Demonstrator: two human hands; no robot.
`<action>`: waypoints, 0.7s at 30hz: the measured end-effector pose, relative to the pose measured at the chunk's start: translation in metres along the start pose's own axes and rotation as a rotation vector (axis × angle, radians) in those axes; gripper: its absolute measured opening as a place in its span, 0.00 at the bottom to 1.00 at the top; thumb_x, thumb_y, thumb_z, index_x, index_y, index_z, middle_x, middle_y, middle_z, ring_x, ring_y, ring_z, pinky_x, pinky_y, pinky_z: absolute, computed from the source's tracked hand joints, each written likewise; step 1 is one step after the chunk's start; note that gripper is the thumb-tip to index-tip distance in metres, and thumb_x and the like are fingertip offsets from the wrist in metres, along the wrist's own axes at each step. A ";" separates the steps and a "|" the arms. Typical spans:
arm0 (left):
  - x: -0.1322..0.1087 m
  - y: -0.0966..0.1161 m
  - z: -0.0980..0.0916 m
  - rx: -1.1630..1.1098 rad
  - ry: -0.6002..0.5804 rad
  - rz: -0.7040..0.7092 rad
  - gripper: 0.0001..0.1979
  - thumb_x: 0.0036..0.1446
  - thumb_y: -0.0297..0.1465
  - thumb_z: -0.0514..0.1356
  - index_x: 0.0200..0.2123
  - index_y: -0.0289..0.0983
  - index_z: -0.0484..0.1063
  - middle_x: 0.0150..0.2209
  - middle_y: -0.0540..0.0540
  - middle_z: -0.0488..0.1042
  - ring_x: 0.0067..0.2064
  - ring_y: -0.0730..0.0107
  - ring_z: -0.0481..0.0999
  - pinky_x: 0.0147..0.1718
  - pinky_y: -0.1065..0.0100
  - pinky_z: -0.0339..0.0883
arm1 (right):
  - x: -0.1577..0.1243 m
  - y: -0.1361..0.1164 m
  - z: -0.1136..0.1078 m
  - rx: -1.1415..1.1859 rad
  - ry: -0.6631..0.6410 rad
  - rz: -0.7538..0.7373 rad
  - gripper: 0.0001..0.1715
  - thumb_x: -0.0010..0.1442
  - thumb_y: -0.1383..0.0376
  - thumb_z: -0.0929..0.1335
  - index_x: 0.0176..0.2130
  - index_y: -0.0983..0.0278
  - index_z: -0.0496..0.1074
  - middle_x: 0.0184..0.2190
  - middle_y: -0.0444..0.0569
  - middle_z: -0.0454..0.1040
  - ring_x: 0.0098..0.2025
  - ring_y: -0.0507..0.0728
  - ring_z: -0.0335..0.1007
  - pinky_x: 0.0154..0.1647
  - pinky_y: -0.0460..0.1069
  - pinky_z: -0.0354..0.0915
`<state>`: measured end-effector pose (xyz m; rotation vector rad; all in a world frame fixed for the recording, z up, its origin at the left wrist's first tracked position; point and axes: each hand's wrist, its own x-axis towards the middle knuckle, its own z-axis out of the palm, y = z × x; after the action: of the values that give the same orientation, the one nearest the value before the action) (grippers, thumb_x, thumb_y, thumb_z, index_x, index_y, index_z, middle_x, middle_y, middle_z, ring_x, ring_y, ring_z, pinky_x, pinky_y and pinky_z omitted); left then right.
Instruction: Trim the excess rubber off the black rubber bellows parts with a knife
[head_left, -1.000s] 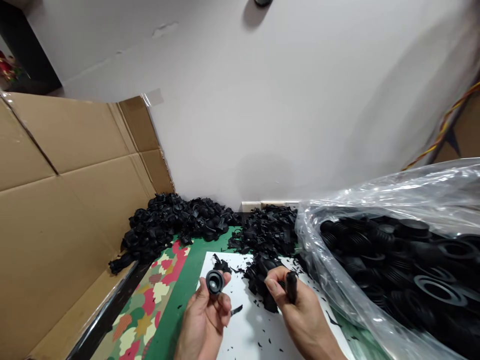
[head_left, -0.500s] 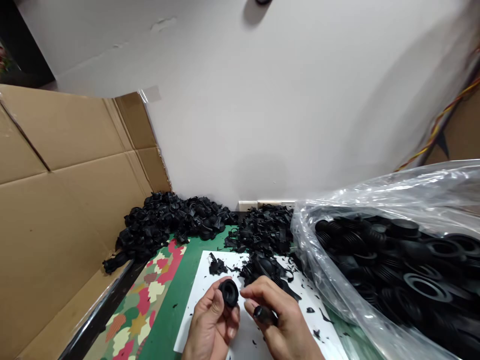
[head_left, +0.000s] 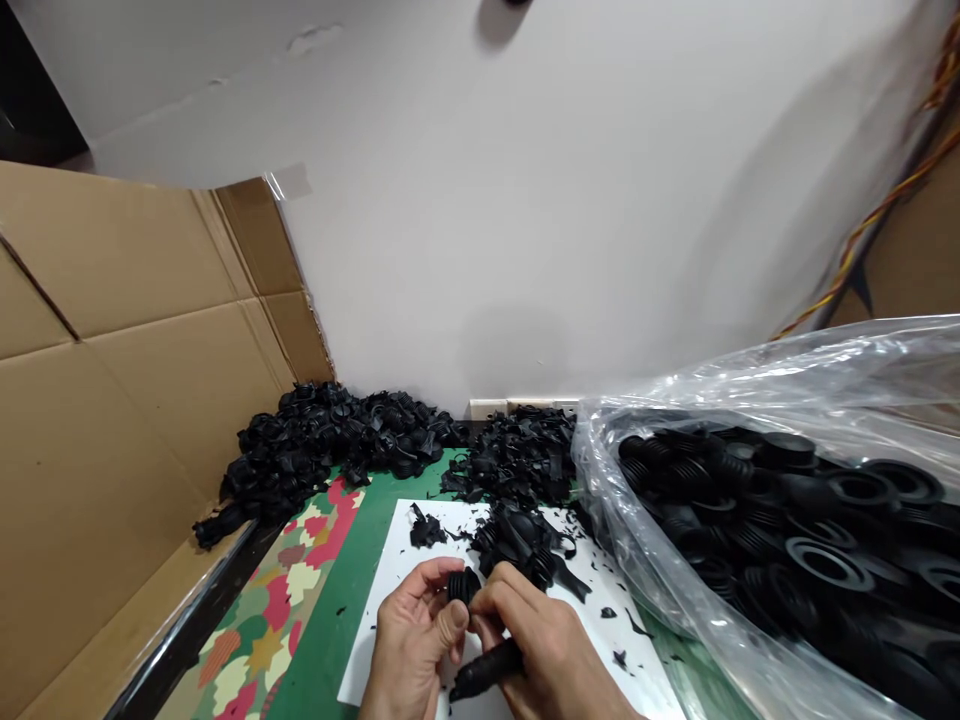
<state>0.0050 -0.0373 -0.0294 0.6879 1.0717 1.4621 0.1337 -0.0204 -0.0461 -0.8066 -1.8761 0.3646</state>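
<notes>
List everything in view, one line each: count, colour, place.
cardboard panel: one, brown, left
wall: one, white, behind
twisted cable: one, red-yellow, upper right
plastic bag: one, clear, right
bagged parts: many, black, inside the bag
parts pile: many, black, far left by the cardboard
scrap pile: many, black, far middle, reaching the sheet
patterned cloth: one, multicoloured, near left
green mat: one, green, under the sheet
white sheet: one, white, beneath the hands
ribbed part: one, black, between both hands' fingers
tool: one, black, in the right hand
left hand: one, bottom centre, gripping the ribbed part
right hand: one, bottom centre, holding the tool
</notes>
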 end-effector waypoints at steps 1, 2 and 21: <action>-0.001 0.001 0.001 0.023 0.001 0.032 0.21 0.31 0.32 0.75 0.33 0.33 0.79 0.23 0.47 0.75 0.23 0.72 0.71 0.21 0.75 0.62 | 0.000 -0.001 0.000 -0.052 -0.015 0.009 0.10 0.56 0.72 0.59 0.28 0.60 0.64 0.23 0.43 0.64 0.18 0.51 0.60 0.17 0.45 0.51; -0.002 0.001 0.003 0.042 0.013 0.071 0.20 0.32 0.31 0.75 0.33 0.33 0.79 0.24 0.46 0.75 0.24 0.71 0.72 0.22 0.75 0.64 | 0.000 -0.002 0.000 -0.100 -0.029 0.026 0.09 0.56 0.72 0.60 0.28 0.60 0.64 0.23 0.43 0.64 0.17 0.51 0.60 0.16 0.45 0.51; -0.020 0.016 0.006 -0.063 -0.102 -0.294 0.16 0.48 0.38 0.68 0.29 0.28 0.77 0.15 0.48 0.70 0.11 0.80 0.62 0.10 0.78 0.45 | 0.023 0.012 -0.048 -0.068 0.370 0.409 0.07 0.57 0.63 0.62 0.29 0.62 0.67 0.23 0.45 0.69 0.24 0.55 0.65 0.24 0.47 0.63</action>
<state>0.0067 -0.0542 -0.0099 0.5290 0.9979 1.1900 0.1746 -0.0015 -0.0160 -1.2198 -1.3813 0.3742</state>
